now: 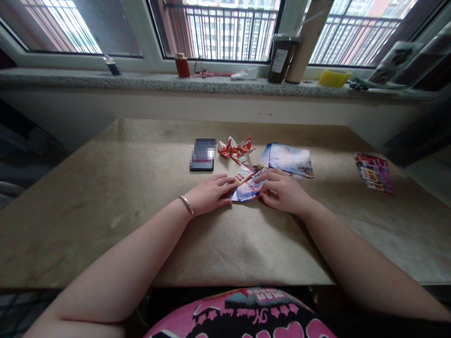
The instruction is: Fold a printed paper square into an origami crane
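Observation:
A folded piece of glossy printed paper [248,189], pale blue with a white, orange and red part, lies on the table between my hands. My left hand [212,193] rests flat at its left edge, fingers stretched out, with a silver bangle at the wrist. Over the right side of the paper, my right hand [284,190] has bent fingers gripping it; the thumb is partly hidden. Just behind sits a red and white folded paper shape [235,149] with pointed petals. Several loose blue printed sheets [291,159] lie beyond my right hand.
A phone-like dark device [203,155] with a blurred screen lies left of the folded shape. Colourful printed cards [373,172] are stacked at the table's right. On the windowsill [141,81] stand a red container [182,65], a dark bottle [280,61] and a yellow object [334,78].

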### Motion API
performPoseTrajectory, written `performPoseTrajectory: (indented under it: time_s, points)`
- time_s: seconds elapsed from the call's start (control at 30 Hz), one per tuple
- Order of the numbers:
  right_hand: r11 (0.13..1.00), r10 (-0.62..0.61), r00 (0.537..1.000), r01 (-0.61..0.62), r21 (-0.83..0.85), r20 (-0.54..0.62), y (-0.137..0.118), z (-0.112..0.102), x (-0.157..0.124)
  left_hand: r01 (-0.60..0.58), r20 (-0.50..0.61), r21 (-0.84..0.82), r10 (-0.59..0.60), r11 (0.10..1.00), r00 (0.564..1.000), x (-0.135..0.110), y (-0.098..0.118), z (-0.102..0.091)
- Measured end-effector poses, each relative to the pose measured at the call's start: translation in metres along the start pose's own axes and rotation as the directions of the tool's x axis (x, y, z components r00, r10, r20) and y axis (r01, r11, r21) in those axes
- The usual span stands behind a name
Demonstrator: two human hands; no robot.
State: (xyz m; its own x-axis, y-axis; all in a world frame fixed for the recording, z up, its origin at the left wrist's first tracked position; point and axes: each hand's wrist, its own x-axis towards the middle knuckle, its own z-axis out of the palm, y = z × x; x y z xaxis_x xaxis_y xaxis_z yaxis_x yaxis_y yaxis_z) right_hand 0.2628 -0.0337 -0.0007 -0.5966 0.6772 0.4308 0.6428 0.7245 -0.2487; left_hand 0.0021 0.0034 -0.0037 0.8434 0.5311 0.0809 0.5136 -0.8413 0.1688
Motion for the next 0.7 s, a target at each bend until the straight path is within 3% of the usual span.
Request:
performPoseTrajectory:
  time_s: [0.17, 0.3, 0.4, 0.57, 0.7]
  points:
    - [0.974, 0.029, 0.994, -0.051, 0.219, 0.102, -0.007, 0.002, 0.002, -0.003, -0.076, -0.011, 0.002, 1.0, 0.997, 0.003, 0.002, 0.005]
    - [0.944, 0.242, 0.953, -0.274, 0.182, 0.179, -0.012, 0.001, 0.002, 0.021, -0.13, -0.007, -0.022, 1.0, 0.991, 0.005, 0.006, 0.007]
    - [0.912, 0.363, 0.916, -0.387, 0.134, 0.173, -0.012, 0.001, 0.001, 0.041, -0.161, 0.019, -0.038, 0.999, 0.986, 0.007, 0.009, 0.007]
    - [0.872, 0.457, 0.884, -0.467, 0.143, 0.101, -0.007, 0.005, 0.0, 0.038, -0.199, -0.006, -0.039, 0.999, 0.979, 0.007, 0.009, 0.009]
    - [0.791, 0.576, 0.811, -0.585, 0.179, 0.103, -0.006, 0.011, 0.003, 0.006, -0.201, -0.018, -0.01, 1.0, 0.98, 0.007, 0.008, 0.011]
